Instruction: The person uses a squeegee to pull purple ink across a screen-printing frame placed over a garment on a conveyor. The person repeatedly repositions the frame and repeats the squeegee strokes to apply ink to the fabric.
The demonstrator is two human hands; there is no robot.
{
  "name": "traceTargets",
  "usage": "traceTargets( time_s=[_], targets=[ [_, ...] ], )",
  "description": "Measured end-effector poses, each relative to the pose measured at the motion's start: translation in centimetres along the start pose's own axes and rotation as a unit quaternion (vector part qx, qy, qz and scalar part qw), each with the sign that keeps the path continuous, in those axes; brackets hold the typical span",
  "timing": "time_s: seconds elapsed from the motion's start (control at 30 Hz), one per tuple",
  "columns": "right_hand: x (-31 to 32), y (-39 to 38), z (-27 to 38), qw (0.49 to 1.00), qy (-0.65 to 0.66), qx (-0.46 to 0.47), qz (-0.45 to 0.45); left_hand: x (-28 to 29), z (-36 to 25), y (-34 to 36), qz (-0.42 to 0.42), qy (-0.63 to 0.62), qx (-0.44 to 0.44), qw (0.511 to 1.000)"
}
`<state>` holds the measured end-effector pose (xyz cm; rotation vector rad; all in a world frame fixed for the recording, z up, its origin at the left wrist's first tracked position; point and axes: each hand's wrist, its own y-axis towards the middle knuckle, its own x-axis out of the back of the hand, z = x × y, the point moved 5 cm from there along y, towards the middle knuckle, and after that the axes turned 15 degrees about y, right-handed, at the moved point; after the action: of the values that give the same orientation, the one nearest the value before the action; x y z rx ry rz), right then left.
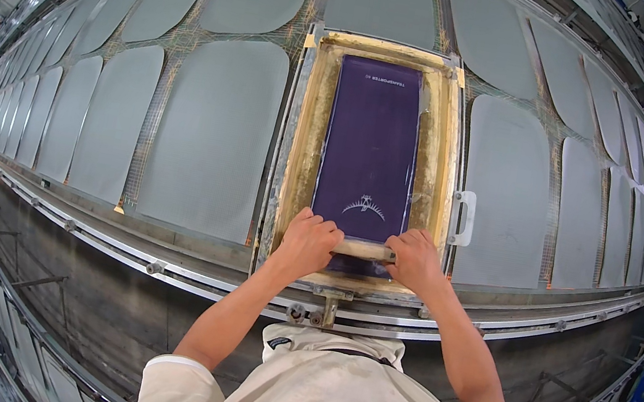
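A wooden-handled squeegee (365, 250) lies across the near end of a printing screen (370, 149) with a purple mesh and a yellowed frame (308, 139). My left hand (307, 239) grips the squeegee's left end. My right hand (416, 256) grips its right end. Both hands sit side by side at the frame's near edge, fingers curled over the handle. A small pale design shows in the mesh just beyond my hands.
The screen rests on a long printing table (214, 132) lined with several grey fabric panels (511, 190) running left and right. A white handle (464, 218) sticks out of the frame's right side. Metal rails (158, 263) run along the table's near edge.
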<state>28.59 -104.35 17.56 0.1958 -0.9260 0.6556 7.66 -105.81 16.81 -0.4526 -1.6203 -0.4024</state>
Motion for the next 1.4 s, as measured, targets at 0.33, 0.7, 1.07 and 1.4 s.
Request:
traceTargets(
  time_s=[0.33,0.7,1.07,1.4],
  targets=[
    [10.1,18.4,-9.5,0.999,-0.040,0.013,-0.021,1.4,11.7,18.5,-0.065,0.041,0.015,0.997],
    [16.9,33.2,-17.8,0.997,-0.018,-0.059,-0.048,1.3,21.6,34.8,-0.014,0.043,0.065,0.997],
    [9.9,20.2,-11.4,0.996,0.025,-0.089,-0.002,0.4,12.6,21.0,-0.029,-0.005,0.027,0.999],
    [0.6,-0.5,-1.0,0.999,0.026,-0.034,0.006,-0.6,-1.0,0.0,-0.071,-0.001,0.027,0.997]
  ],
)
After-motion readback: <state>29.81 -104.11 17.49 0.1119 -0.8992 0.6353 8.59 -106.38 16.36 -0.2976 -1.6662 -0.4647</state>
